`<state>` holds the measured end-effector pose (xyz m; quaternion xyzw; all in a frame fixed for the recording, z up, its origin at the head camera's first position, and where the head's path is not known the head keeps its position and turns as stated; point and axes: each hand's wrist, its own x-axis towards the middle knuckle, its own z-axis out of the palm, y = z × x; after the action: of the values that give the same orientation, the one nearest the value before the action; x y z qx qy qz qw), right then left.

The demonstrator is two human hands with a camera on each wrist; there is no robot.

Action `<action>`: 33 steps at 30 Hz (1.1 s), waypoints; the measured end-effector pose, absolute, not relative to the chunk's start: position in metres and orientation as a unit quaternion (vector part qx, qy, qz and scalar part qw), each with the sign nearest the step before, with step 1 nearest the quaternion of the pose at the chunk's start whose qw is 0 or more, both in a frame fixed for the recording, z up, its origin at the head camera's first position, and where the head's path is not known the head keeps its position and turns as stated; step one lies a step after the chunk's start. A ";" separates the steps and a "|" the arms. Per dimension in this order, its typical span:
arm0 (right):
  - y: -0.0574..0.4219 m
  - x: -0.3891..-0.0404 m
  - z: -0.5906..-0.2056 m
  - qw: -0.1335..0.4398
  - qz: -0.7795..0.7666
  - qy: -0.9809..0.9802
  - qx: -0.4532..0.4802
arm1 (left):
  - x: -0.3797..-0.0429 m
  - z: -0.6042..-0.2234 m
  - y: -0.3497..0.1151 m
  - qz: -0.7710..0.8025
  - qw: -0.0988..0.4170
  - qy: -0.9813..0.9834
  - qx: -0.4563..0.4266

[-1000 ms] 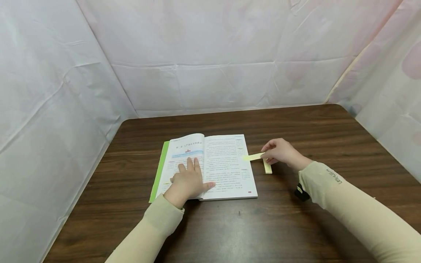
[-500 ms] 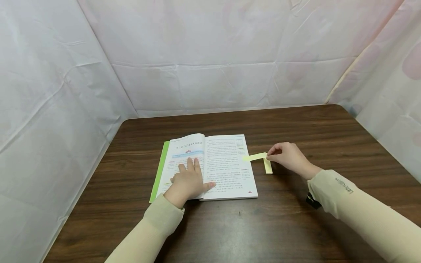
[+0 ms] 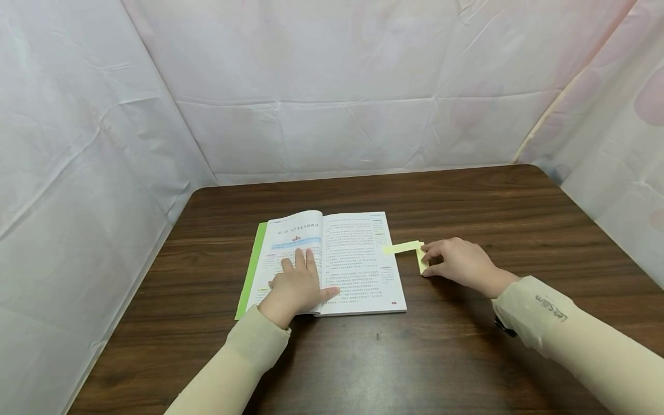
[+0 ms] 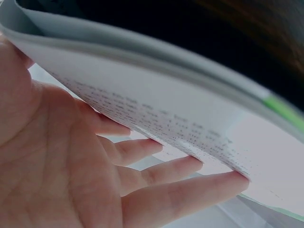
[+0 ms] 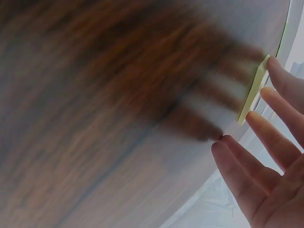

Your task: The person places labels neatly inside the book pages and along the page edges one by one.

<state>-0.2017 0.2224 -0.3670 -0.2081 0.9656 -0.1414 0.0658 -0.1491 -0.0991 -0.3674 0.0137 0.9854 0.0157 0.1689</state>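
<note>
An open book [image 3: 358, 276] with printed pages and a green cover edge lies on the table. My left hand [image 3: 298, 288] rests spread over its middle, fingers on the left page and thumb on the right; the left wrist view shows the straight fingers [image 4: 185, 194] against the page. A yellow sticky note strip [image 3: 404, 247] reaches from the right page's edge out over the table. Beside the book lies a narrow yellow sticky note pad [image 3: 421, 263], touching or just under the strip's outer end. My right hand [image 3: 461, 264] holds this pad between thumb and fingers at its right side.
The brown wooden table [image 3: 373, 369] surrounds the book on every side. Pale curtains [image 3: 332, 115] hang behind the table and along both sides. A dark band [image 3: 504, 327] shows under the right sleeve.
My right hand has let go of the strip's outer end and moved right and toward me, onto the pad. The left hand and the book have stayed put.
</note>
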 end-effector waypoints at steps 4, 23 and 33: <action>0.224 -0.199 -0.363 0.069 -0.128 0.965 -0.218 | -0.149 -0.367 -0.099 0.017 0.168 0.985 0.014; 0.234 -0.195 -0.362 0.054 -0.106 0.962 -0.245 | -0.149 -0.366 -0.099 0.018 0.170 0.985 0.014; 0.234 -0.201 -0.367 0.017 -0.150 0.964 -0.221 | -0.149 -0.365 -0.098 0.011 0.171 0.985 0.016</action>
<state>-0.2010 0.2339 -0.3665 -0.2206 0.9636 -0.1498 0.0174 -0.1488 -0.0976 -0.3646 0.0156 0.9852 0.0113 0.1705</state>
